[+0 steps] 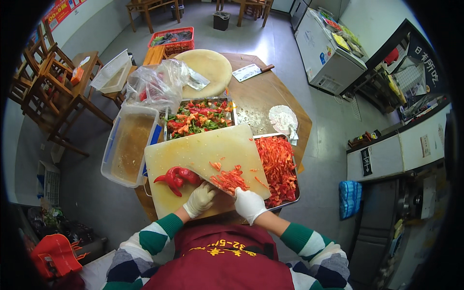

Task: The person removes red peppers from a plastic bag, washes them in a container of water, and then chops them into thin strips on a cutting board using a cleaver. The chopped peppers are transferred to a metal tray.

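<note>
A pale plastic cutting board (203, 146) lies before me. My right hand (250, 206), in a white glove, grips a knife (212, 182) whose blade slants across the board towards the upper left. Just left of the blade, my gloved left hand (200, 200) rests on the board with curled fingers; whether anything is under them is hidden. Whole red peppers (177, 178) lie beyond the left hand. On the blade's other side is a heap of shredded red pepper (230, 179). A metal tray (298, 197) full of red pepper shreds stands at the board's right edge.
Behind the board sits a tray of pepper stems and cores (201, 117). A clear plastic bin (130, 145) and a plastic bag (156, 83) are at left. Farther back lie a round chopping block (214, 69) and a cleaver (248, 72). A crumpled white cloth (282, 119) lies right.
</note>
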A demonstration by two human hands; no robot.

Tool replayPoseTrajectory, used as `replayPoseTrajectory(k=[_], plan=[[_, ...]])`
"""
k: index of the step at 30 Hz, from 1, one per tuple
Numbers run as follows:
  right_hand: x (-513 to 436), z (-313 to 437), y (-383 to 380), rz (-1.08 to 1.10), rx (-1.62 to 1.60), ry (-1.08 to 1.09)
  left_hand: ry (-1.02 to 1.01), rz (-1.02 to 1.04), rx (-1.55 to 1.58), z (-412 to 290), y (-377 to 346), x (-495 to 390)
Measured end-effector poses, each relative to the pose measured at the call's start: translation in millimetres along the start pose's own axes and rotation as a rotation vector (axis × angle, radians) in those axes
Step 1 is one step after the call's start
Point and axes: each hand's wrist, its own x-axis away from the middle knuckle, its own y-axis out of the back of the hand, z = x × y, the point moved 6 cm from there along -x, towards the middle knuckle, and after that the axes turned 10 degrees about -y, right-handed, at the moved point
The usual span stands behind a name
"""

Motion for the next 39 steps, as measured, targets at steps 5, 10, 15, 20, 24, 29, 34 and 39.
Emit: replayPoseTrajectory(k=[5, 10, 15, 20, 24, 29, 34, 39], plan=[[16, -17, 22, -0.008, -0.009, 0.023, -0.009, -0.027, -0.018, -2, 3, -1], [26, -20, 23, 0.108, 0.058, 0.013, -0.007, -0.046, 0.013, 1, -1, 0], [0, -1, -3, 0.021, 0.002, 0.013, 0.029, -0.051, 0.006, -2, 2, 4], [-15, -10, 8, -0.044, -0.128, 0.028, 0.024, -0.058, 0.014, -10, 11, -1], [5, -27, 25, -0.101, -0.050, 0.041, 0.039, -0.009, 0.059, -3, 3, -16], [20, -28, 29, -0.067, -0.001, 0.051, 0.103, -0.010, 0.140, 7, -5, -18], [18, -33, 26, 0.006, 0.067, 0.017, 0.107, 0.015, 0.113, 10, -6, -12], [3, -19, 12, -0.027, 0.014, 0.014, 0.082, -0.009, 0.072, 12, -8, -9]])
